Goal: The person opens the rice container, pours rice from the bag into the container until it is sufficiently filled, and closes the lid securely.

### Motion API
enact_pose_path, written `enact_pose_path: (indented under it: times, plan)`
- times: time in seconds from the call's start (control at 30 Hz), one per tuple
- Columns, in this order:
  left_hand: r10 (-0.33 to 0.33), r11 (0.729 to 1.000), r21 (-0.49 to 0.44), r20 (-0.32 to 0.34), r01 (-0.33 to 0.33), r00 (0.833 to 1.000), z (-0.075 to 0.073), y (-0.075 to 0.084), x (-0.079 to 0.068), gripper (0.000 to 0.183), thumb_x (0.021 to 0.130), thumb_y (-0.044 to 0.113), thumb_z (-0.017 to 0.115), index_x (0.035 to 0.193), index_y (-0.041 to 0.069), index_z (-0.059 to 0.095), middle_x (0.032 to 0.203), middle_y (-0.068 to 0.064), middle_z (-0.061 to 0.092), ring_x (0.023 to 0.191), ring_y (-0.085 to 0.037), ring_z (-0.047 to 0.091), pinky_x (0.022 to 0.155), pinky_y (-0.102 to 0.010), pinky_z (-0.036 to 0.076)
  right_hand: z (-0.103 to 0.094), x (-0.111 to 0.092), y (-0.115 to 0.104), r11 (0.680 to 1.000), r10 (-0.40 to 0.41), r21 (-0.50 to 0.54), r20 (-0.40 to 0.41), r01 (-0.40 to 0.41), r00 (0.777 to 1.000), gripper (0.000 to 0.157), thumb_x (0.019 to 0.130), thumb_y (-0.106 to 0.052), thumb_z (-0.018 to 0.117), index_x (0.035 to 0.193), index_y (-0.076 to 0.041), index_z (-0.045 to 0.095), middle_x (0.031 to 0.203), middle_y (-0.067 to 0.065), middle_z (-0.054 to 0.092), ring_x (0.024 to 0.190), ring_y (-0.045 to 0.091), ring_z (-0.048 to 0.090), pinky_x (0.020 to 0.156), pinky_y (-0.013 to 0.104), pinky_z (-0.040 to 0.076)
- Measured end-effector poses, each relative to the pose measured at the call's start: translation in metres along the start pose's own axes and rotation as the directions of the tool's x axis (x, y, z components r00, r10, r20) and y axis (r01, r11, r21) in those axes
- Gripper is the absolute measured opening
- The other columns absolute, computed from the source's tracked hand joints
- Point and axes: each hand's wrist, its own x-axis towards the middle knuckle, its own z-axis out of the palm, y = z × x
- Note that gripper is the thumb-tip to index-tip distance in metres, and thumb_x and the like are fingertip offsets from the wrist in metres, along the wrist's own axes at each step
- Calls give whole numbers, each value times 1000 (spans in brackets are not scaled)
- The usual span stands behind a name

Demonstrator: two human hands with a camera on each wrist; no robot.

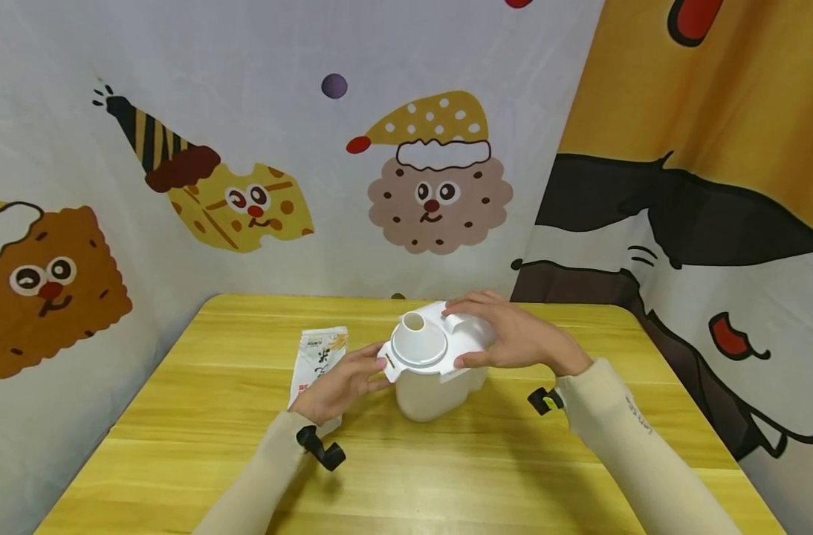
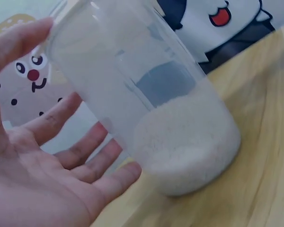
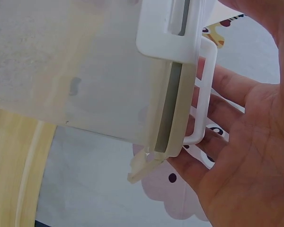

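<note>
A translucent storage container with a white lid stands near the table's middle; a round, raised spout-like cap sits on the lid. Whitish grains fill its lower part, and its body leans in the left wrist view. My left hand holds the container's left side, with the thumb near the lid and the fingertips along the wall. From above, my right hand grips the lid's right part, thumb at the near edge and fingers on the far side. Its fingers show behind a white loop handle in the right wrist view.
A white printed packet lies on the wooden table left of the container, partly hidden by my left hand. Cartoon-printed cloth hangs behind the table and along its sides.
</note>
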Motion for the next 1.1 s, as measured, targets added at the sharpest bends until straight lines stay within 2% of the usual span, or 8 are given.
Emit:
enact_pose_path:
  times: [0.1, 0.33, 0.6, 0.7, 0.8, 0.93, 1.1]
  plan:
    - [-23, 999, -34, 9, 23, 1000, 0, 1, 0, 61, 103, 20, 54, 160, 8, 34, 166, -7, 33, 142, -13, 45, 125, -49, 35, 0, 0, -1, 1000, 2, 0, 4, -2, 1000, 71, 79, -50, 86, 138, -20, 62, 147, 0, 58, 139, 27, 45, 111, 54, 45]
    - [-59, 993, -105, 23, 62, 998, -2, 3, 3, 63, 105, 14, 53, 162, 8, 27, 168, -11, 29, 146, -17, 40, 127, -51, 30, 0, 0, -2, 1000, 8, 7, 10, -8, 1000, 71, 79, -47, 87, 139, -20, 61, 148, 1, 57, 138, 27, 44, 111, 54, 45]
    - [-97, 983, -156, 21, 99, 995, -3, 5, 4, 75, 102, 16, 63, 162, 4, 21, 170, -13, 21, 150, -24, 36, 127, -50, 30, 2, -1, -1, 1000, 2, 6, 6, -2, 1000, 71, 80, -49, 85, 140, -18, 61, 148, 1, 57, 138, 27, 45, 109, 54, 46]
    - [-104, 980, -171, 18, 105, 994, -2, 9, 3, 78, 100, 15, 66, 162, 3, 21, 170, -14, 21, 147, -22, 40, 127, -50, 31, 2, -1, -2, 1000, 9, 3, 9, -9, 1000, 69, 81, -49, 85, 139, -20, 61, 148, 0, 56, 138, 27, 45, 109, 54, 46]
    - [-109, 976, -190, 15, 110, 994, -1, 11, 4, 76, 99, 12, 66, 161, 1, 23, 167, -15, 26, 140, -19, 48, 126, -52, 32, 2, -1, -3, 1000, 12, 0, 8, -12, 1000, 68, 81, -48, 85, 138, -21, 62, 148, 0, 56, 137, 27, 45, 109, 54, 46]
    - [-136, 967, -217, 9, 135, 991, -2, 14, 7, 70, 99, 4, 63, 158, -2, 28, 154, -9, 44, 127, -15, 58, 125, -54, 33, 2, -1, -4, 1000, 10, -1, 5, -10, 1000, 67, 81, -47, 85, 138, -21, 62, 148, 0, 56, 137, 28, 45, 109, 55, 46]
    - [-162, 961, -220, 34, 165, 986, -3, 18, 10, 67, 98, 3, 63, 155, -5, 29, 137, -2, 53, 117, -14, 62, 125, -57, 30, 2, -2, -5, 1000, 21, 18, 7, -21, 1000, 67, 81, -45, 86, 138, -20, 62, 149, 0, 56, 138, 27, 45, 109, 54, 46]
